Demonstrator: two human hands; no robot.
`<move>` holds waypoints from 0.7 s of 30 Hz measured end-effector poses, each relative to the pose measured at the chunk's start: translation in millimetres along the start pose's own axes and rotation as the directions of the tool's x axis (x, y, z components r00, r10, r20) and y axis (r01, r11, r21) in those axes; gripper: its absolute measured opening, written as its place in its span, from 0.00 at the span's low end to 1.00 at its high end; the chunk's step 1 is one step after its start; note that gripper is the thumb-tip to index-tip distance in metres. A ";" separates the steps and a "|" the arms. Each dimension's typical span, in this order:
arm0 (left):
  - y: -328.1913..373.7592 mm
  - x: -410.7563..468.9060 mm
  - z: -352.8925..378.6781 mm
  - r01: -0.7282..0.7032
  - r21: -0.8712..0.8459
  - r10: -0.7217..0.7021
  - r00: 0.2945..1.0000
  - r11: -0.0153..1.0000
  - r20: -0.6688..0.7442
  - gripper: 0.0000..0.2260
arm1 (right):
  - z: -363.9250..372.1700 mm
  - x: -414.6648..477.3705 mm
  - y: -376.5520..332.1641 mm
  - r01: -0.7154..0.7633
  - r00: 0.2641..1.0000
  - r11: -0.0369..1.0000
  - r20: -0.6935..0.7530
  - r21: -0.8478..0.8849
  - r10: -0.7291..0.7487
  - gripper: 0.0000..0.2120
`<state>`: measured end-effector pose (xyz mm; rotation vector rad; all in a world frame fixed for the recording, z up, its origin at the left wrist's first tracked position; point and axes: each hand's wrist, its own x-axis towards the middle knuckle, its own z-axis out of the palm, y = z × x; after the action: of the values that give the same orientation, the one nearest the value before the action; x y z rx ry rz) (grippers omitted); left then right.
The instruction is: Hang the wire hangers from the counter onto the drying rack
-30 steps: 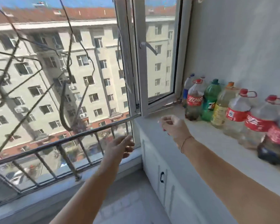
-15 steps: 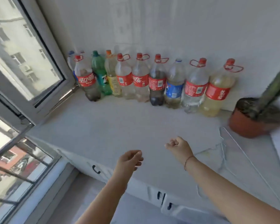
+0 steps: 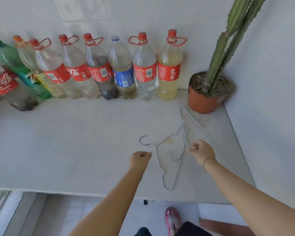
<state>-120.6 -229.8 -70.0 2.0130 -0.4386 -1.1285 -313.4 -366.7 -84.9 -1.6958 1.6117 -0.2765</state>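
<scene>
- Two wire hangers lie flat on the white counter (image 3: 75, 142), in front of the terracotta pot (image 3: 201, 103). The large wire hanger (image 3: 184, 133) has its top corner just beside the pot's base, with one long side running away from the pot toward the counter's front edge.
- The small wire hanger (image 3: 158, 159) lies farther from the pot, crossing the large one, with its hook turned away from the pot.
- The pot holds dark soil and a tall green cactus (image 3: 228, 40).
- A row of plastic bottles (image 3: 100, 70) lines the wall beside the pot. The yellow-liquid bottle (image 3: 169, 72) is nearest it, then one of clear liquid (image 3: 145, 72), a murky blue-label bottle (image 3: 123, 77) and one with a dark liquid (image 3: 100, 74).
- The right hand (image 3: 202, 150) reaches out with its fingers curled and its fingertips at the large hanger's wire. Whether the pinch has closed cannot be told.
- The left hand (image 3: 140, 159), farther from the pot, hovers just beside the small hanger's neck, fingers curled in and holding nothing.
</scene>
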 end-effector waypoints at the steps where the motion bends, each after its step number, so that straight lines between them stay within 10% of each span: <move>1: 0.1 5.5 8.9 0.003 0.050 -0.002 1.000 0.999 -0.010 0.10 | 0.7 1.2 7.0 -0.010 1.000 1.000 0.015 -0.025 0.010 0.11; 5: 6.4 23.7 36.4 0.019 0.296 0.000 0.998 0.955 -0.064 0.20 | 0.6 4.0 25.2 -0.026 0.999 0.996 0.033 -0.086 0.029 0.11; 14: 21.4 41.0 55.7 0.158 0.429 -0.102 0.983 0.889 -0.150 0.04 | -0.7 10.9 34.6 0.092 0.996 0.967 0.043 -0.237 -0.084 0.03; 21: 26.2 38.3 45.9 0.139 0.119 -0.130 0.989 0.983 -0.074 0.05 | -6.6 1.9 30.7 0.080 0.996 0.997 0.045 -0.006 -0.079 0.01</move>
<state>-136.0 -291.2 -85.9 2.2102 -0.3506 -1.1359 -340.5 -368.0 -100.8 -1.7626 1.5172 -0.2701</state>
